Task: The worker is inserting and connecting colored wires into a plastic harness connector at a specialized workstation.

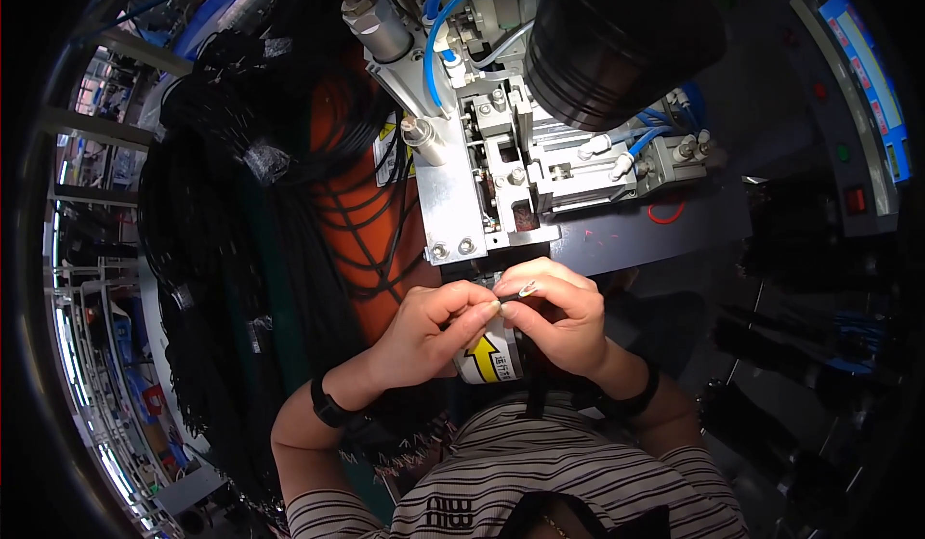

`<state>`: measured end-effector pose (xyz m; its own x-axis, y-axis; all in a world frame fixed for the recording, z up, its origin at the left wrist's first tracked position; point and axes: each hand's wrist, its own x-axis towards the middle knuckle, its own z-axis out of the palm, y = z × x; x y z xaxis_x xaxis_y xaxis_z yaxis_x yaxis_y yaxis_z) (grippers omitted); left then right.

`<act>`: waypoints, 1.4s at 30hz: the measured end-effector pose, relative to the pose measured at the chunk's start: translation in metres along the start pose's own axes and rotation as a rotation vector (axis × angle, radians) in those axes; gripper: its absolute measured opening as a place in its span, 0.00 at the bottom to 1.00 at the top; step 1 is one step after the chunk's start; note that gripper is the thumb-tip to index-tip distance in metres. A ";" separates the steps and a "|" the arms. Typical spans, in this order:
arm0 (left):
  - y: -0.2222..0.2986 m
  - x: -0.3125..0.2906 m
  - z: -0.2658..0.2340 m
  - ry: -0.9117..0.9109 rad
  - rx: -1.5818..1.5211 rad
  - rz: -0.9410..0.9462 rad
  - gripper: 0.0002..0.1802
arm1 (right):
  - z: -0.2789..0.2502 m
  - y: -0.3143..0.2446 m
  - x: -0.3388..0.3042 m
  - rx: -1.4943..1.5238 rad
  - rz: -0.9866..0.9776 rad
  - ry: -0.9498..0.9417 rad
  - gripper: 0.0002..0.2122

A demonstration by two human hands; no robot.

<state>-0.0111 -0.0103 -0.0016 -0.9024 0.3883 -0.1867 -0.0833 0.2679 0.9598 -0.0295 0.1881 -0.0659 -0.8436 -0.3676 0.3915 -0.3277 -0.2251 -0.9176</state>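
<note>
Both of my hands meet in front of the metal machine (451, 210), close to its near edge. My left hand (424, 332) pinches a thin black cable (512, 297) between thumb and forefinger. Right beside it, fingertips almost touching, my right hand (570, 319) is closed on the same cable. The cable's stripped end, with small pale wires (528, 289), pokes out over the right forefinger. Fingers hide most of the rest. Below the hands shows a white label with a yellow arrow (484, 358).
Large bundles of black cables (231, 163) hang at the left, some across an orange surface (371, 240). Blue air hoses (431, 57) run over the machine. A black cylinder (617, 38) overhangs it. A red ring (667, 213) lies on the grey plate; a screen (867, 77) stands far right.
</note>
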 end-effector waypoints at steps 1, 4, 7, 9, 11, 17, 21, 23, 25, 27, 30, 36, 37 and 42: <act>-0.002 0.001 -0.002 -0.014 -0.069 -0.039 0.06 | 0.003 -0.003 0.000 0.056 0.074 0.087 0.14; -0.002 0.001 -0.003 -0.028 -0.119 -0.064 0.07 | 0.007 -0.008 -0.001 0.168 0.222 0.262 0.14; -0.001 0.000 -0.002 -0.032 -0.079 -0.035 0.07 | 0.002 -0.006 0.001 0.035 0.069 0.131 0.13; -0.002 0.000 -0.001 -0.051 -0.055 0.010 0.06 | -0.001 0.002 0.003 0.102 0.063 0.067 0.13; -0.003 0.001 0.002 -0.063 -0.044 0.033 0.06 | -0.001 0.004 0.009 0.234 0.048 -0.062 0.12; -0.006 0.002 0.013 0.245 0.446 0.370 0.07 | 0.008 -0.024 0.000 0.556 0.524 0.215 0.09; -0.005 0.000 0.012 0.210 0.363 0.270 0.07 | 0.005 -0.019 0.000 0.229 0.332 0.168 0.07; -0.003 0.000 0.012 0.187 0.325 0.228 0.06 | 0.005 -0.018 0.003 -0.011 0.138 0.168 0.07; -0.003 0.001 0.013 0.176 0.306 0.210 0.05 | 0.004 -0.014 0.004 -0.066 0.090 0.165 0.07; -0.003 0.001 0.013 0.171 0.297 0.202 0.04 | 0.002 -0.011 0.005 -0.178 -0.005 0.159 0.07; -0.005 0.002 0.013 0.188 0.310 0.208 0.04 | 0.000 -0.012 0.006 -0.220 -0.005 0.136 0.06; -0.007 0.001 0.016 0.214 0.441 0.229 0.04 | -0.002 -0.014 0.009 -0.320 -0.032 0.111 0.06; -0.008 0.001 0.017 0.226 0.487 0.247 0.05 | -0.002 -0.015 0.010 -0.361 -0.031 0.108 0.06; -0.010 0.007 0.017 0.300 0.592 0.381 0.07 | -0.003 -0.020 0.011 -0.293 0.148 0.079 0.05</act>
<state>-0.0091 0.0043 -0.0161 -0.9064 0.3151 0.2812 0.4211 0.6243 0.6580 -0.0333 0.1915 -0.0441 -0.9177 -0.3036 0.2560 -0.2977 0.0991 -0.9495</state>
